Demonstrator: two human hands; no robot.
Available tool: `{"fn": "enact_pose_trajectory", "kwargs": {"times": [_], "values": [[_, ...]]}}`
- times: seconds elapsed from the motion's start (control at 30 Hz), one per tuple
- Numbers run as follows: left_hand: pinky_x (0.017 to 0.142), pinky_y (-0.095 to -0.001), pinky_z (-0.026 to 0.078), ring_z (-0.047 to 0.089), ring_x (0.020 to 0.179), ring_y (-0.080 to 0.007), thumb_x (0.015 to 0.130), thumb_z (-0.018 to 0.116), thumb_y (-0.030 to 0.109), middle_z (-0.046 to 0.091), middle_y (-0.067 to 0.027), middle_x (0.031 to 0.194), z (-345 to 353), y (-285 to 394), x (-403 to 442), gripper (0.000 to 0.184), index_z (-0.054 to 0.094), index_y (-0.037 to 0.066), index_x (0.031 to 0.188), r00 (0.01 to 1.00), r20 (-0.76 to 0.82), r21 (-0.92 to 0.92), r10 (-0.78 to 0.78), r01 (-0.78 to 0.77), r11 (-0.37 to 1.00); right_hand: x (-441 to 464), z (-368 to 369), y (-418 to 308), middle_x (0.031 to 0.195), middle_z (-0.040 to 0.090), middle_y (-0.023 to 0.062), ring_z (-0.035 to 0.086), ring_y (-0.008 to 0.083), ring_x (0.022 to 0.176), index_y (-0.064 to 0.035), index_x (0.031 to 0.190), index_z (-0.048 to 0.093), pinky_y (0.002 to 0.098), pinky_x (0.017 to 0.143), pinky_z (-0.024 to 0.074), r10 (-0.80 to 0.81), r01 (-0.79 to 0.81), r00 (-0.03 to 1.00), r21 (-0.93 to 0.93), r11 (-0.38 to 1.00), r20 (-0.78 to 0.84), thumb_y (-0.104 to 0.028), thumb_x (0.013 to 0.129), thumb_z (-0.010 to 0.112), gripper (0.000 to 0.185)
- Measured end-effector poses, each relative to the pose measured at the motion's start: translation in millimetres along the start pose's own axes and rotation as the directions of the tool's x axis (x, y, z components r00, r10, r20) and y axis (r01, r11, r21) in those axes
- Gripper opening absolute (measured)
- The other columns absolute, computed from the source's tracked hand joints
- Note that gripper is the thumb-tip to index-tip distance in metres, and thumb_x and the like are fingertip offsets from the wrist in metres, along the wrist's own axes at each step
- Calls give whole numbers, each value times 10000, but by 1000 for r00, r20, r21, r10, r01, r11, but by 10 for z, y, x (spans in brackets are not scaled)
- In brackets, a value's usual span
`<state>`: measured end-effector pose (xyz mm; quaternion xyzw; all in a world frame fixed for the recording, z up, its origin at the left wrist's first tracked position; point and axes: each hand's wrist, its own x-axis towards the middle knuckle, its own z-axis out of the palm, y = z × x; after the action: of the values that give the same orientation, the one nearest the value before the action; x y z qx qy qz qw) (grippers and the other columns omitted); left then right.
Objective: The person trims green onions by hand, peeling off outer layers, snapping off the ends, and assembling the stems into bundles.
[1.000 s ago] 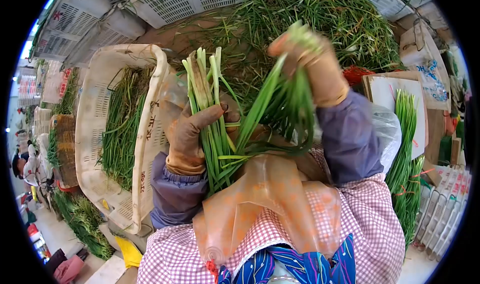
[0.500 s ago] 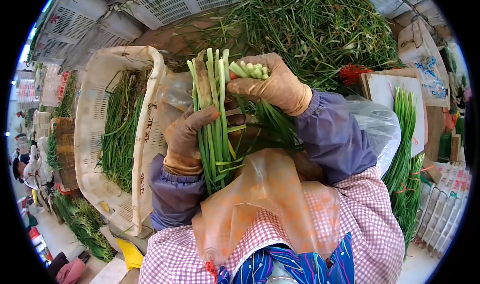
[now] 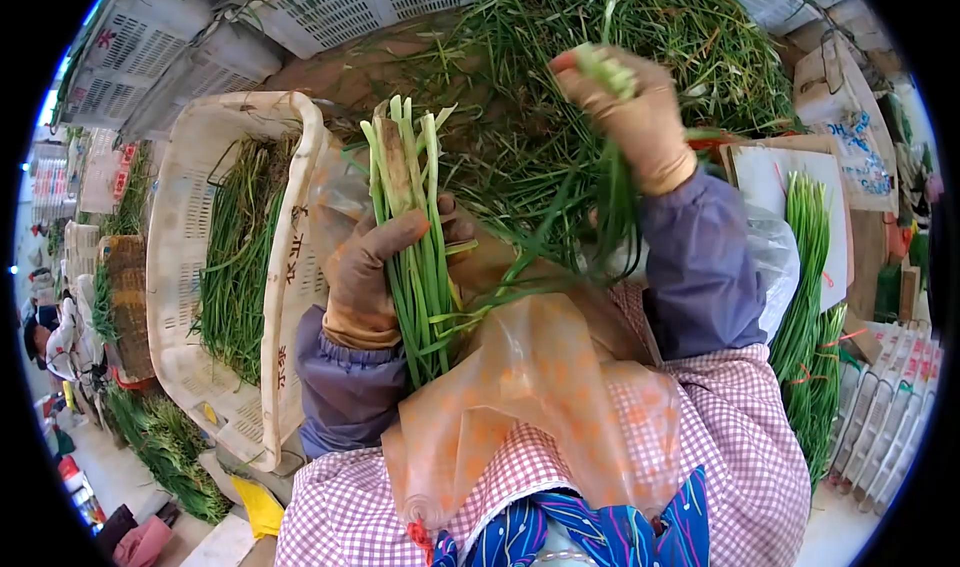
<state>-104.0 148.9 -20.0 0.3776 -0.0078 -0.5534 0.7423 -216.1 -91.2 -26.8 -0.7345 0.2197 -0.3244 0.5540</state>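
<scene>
My left hand [image 3: 362, 272], in a brown-stained glove, is closed around a bunch of garlic chives [image 3: 424, 307] in front of my chest. The pale cut ends point up and away from me. A flat brown strip that looks like wood [image 3: 398, 167] stands among the stalks in that hand. My right hand [image 3: 648, 117], gloved too, is raised to the right near the big heap, its fingers closed on a second bunch of chives [image 3: 618, 202]. Its pale ends show at the fingertips, and its green leaves hang down, blurred. A few leaves stretch between the two bunches.
A white plastic crate [image 3: 165, 257] with chives in it stands at my left. Ahead lies a large heap of loose leaves [image 3: 640, 27]. Tied chive bundles [image 3: 805, 297] lie at my right beside a pale board [image 3: 765, 182]. More crates [image 3: 330, 7] line the back.
My right hand has moved away from the left one, up and to the right, carrying its bunch of chives. My left hand has barely shifted and still grips its bunch.
</scene>
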Motion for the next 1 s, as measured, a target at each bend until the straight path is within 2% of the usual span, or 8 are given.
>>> {"fn": "enact_pose_trajectory", "kwargs": {"times": [0.13,0.27,0.4,0.53,0.7,0.8,0.9,1.0], "values": [[781,-390,539,618,904,-289,777,611,64,596,-168,991,34,-5,20,387,489,-28,1132,999,3,75,-33,32,997,-318,640,-298,728,617,16,555,66,621,-24,874,645,196,557,456,297,-476,850,394,786,435,-123,742,728,184],[787,-395,542,609,943,-291,766,607,30,578,-177,1069,12,67,-15,466,463,10,1209,998,-9,86,-58,58,995,-305,666,-297,650,569,-9,492,47,522,-22,843,641,186,461,383,306,-415,907,489,768,288,-103,757,703,133],[777,-406,540,604,948,-281,778,586,35,583,-165,1070,-25,67,-41,482,438,15,1236,996,-21,-47,88,-89,995,-215,370,-150,613,495,-34,409,31,471,-16,892,631,184,421,300,290,-365,930,497,787,224,-88,801,637,116],[686,-352,549,614,899,-260,772,601,56,602,-148,1023,-39,45,4,439,476,23,1191,998,-7,11,-65,65,998,-296,573,-348,652,540,-43,429,19,499,-39,914,631,169,433,314,203,-303,933,342,889,297,-108,803,660,134],[635,-303,545,635,776,-203,756,627,73,634,-126,930,30,73,-39,388,528,8,1125,996,-89,150,-30,43,988,-340,784,-286,669,567,-29,437,39,500,-39,869,635,194,435,325,315,-441,891,465,768,326,-94,799,664,94],[620,-400,584,619,937,-286,782,603,93,599,-192,1049,-202,84,-17,401,496,-42,1143,996,-45,117,-71,76,990,-378,751,-235,649,556,-18,429,51,489,-33,851,630,205,434,318,317,-460,864,356,814,390,-83,800,652,75],[672,-293,541,634,776,-203,743,628,50,638,-118,910,-121,73,-2,377,536,-6,1104,996,-17,55,-89,90,994,-440,735,-232,634,549,-12,425,59,479,-30,840,626,207,434,312,311,-481,856,418,771,414,-78,798,648,67],[757,-319,528,619,871,-226,744,615,39,631,-134,955,84,39,4,376,532,-17,1107,998,26,-70,-63,65,995,-476,804,-222,643,561,-8,445,56,502,-23,880,639,203,442,334,326,-500,837,372,782,439,-90,796,659,109]]}}
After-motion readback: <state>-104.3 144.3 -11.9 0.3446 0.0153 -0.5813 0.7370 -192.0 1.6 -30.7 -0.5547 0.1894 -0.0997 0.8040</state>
